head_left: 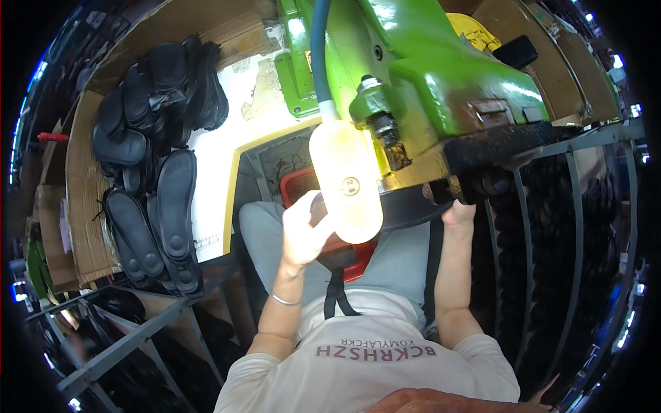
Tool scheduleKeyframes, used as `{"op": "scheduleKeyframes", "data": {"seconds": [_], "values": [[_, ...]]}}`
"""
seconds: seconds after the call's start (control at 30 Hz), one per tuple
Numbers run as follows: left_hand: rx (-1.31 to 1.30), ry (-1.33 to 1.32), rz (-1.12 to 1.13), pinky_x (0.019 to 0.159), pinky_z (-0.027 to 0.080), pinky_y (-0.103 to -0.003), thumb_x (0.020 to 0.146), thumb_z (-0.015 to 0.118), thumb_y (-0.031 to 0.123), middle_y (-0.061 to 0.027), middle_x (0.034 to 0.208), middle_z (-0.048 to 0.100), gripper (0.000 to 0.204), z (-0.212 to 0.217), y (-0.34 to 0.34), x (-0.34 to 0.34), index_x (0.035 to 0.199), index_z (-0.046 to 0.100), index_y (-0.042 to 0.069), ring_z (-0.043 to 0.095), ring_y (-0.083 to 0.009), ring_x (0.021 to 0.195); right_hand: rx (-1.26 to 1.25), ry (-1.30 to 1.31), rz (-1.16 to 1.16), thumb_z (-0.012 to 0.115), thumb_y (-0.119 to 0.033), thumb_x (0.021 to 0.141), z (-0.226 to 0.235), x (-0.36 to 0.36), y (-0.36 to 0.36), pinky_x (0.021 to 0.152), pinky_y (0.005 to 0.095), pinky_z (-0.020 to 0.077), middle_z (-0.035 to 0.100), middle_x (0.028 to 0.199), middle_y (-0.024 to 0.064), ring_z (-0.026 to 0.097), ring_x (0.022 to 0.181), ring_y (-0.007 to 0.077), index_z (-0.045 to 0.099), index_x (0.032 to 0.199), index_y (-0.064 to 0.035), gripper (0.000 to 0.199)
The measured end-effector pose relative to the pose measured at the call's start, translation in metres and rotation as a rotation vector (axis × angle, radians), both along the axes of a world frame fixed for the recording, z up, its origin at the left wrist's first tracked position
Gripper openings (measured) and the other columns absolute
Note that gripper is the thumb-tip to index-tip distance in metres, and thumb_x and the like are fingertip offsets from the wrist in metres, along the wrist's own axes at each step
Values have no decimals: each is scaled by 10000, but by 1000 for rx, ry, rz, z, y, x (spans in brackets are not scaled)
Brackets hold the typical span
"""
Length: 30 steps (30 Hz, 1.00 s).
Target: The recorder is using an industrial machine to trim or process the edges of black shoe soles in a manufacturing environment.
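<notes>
A black shoe sole (406, 206) lies under the green machine (441, 82), above the person's lap. The left hand (303, 230) grips its near edge; the right hand (460, 212) holds its far end. Black soles (158, 199) are stacked at left

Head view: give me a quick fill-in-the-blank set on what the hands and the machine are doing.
1. The big machine above the person's lap is painted ____.
2. The left hand wears a thin ____ at the wrist.
3. The stack of black shoe soles lies on the person's ____ side.
4. The right hand reaches up under the machine's dark ____ edge.

Missing words: green; bracelet; left; lower
</notes>
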<state>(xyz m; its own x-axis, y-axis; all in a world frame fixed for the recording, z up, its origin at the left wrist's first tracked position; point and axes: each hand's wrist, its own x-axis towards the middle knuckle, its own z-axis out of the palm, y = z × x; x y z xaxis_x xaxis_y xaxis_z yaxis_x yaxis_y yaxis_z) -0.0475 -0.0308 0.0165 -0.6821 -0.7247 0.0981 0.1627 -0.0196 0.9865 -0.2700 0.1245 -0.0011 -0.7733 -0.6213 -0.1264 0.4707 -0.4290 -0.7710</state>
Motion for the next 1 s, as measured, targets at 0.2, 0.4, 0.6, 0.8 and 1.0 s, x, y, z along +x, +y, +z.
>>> {"op": "scheduleKeyframes", "data": {"seconds": [0.2,0.4,0.6,0.8,1.0], "values": [[-107,-93,45,663,503,-259,765,666,46,-102,786,679,251,-3,7,0,977,606,-75,637,-115,706,-35,32,-106,562,41,813,2,4,2,843,296,487,613,1017,107,608,910,184,536,1089,48,278],[-225,-54,7,617,478,-232,771,646,26,-63,726,639,222,-4,11,-16,960,602,-83,592,-79,652,6,44,-245,543,120,724,-16,-17,6,888,292,460,589,1095,91,580,981,191,496,1212,3,504],[113,100,60,736,478,-255,755,676,-8,-105,881,647,257,4,-17,24,985,592,-87,603,-139,794,-31,25,-157,575,80,777,-8,39,-20,923,302,446,518,1207,90,539,1061,175,373,1326,-15,593],[250,14,158,747,452,-231,761,650,-23,-85,882,629,250,-6,-14,65,992,574,-80,576,-122,785,49,11,-54,601,104,698,-3,72,-29,895,290,461,568,1113,80,572,990,155,412,1267,-7,610],[355,-185,-53,754,455,-238,777,700,31,-60,892,622,222,-35,16,106,941,563,-27,577,-109,807,90,426,143,693,60,688,12,77,-49,881,270,450,613,1032,68,582,956,133,493,1164,8,519]]}}
